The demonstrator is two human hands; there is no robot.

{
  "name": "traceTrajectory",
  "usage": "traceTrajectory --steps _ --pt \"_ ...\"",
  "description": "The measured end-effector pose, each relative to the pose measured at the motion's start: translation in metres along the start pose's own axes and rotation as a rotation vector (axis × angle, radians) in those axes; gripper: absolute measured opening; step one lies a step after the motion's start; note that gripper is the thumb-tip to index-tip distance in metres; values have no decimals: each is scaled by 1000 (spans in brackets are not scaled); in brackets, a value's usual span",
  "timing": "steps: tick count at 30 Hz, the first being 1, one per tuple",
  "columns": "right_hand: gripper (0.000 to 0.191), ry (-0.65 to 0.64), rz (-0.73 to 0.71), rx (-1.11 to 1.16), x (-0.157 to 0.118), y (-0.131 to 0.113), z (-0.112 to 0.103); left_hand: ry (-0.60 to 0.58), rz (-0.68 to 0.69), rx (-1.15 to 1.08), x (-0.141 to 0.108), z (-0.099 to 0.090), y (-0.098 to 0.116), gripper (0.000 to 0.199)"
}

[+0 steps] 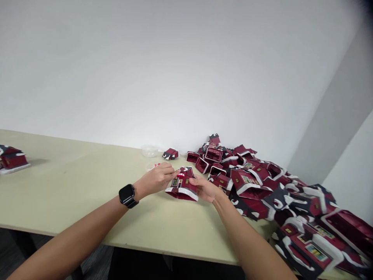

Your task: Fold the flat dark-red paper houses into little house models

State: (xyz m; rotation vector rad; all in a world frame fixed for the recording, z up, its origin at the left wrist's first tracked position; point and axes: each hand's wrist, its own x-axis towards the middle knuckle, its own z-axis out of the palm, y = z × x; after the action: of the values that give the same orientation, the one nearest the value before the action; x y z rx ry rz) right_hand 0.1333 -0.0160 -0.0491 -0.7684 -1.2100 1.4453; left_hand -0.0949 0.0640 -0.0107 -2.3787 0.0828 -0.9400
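Observation:
A small dark red toy house (186, 186) with white trim is held above the table, its open base facing me. My right hand (206, 188) grips its right side, thumb on the front wall. My left hand (157, 179), with a black watch on the wrist, has its fingertips at the house's upper left, by a small red and white piece (181, 174) on the front. The fingers are bent together; whether they pinch anything is too small to tell.
A large heap of similar red houses (253, 179) covers the table's right side. A clear bowl (149, 151), a lid with small red pieces (152, 166) and one house (171, 154) lie behind my hands. Another house (13, 160) stands far left on the table (72, 175).

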Motion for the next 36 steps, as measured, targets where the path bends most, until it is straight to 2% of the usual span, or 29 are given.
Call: traceTrajectory --steps 11,17,24,29,32,33,36 --pt "51 -19 -15 -6 -1 -2 -3 -21 -43 -28 4 -6 3 25" --pt "55 8 -30 -17 -3 -5 -2 -14 -53 -40 6 -10 5 24" --pt "61 41 -64 -32 -5 -6 7 15 -65 -47 4 -5 4 23" --pt "62 23 -82 -83 -2 -5 9 -25 -66 -74 5 -11 2 26" --pt "59 4 -76 -153 -2 -5 8 -49 -158 -201 8 -16 1 27" --pt "60 -9 -73 -181 -2 -5 9 -10 -227 -265 9 -17 2 27" --pt "65 -75 -67 -269 -3 -5 14 205 -502 -506 11 -11 7 33"
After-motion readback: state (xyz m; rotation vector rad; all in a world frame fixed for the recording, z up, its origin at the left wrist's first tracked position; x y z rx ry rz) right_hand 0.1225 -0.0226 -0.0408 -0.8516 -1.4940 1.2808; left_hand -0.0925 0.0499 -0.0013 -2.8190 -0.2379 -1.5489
